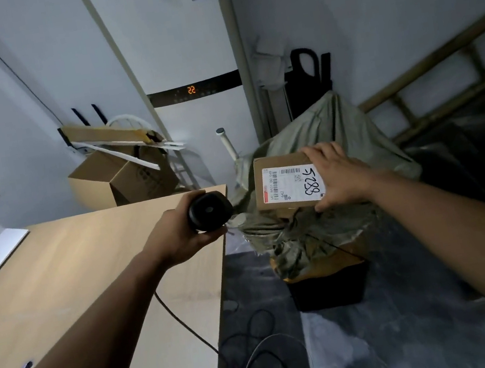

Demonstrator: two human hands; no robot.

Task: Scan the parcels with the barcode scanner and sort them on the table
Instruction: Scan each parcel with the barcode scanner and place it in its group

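left hand (176, 236) grips barcode scanner (209, 211) over table (95, 272) edge, right hand (337, 174) holds parcel (283, 185) label-up above sack (322, 228); prob best to tilt scanner nose toward label's barcode (289, 171), keep parcel steady, fingers off the code.

The left hand (179, 236) grips a black barcode scanner (209, 211) over the light wooden table (58, 279). The right hand (341, 175) holds a brown cardboard parcel (280, 185), label up, above a grey-green sack (323, 135).

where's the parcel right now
In the head view the parcel is right of centre, gripped by the right hand above the green sack, just past the table edge.
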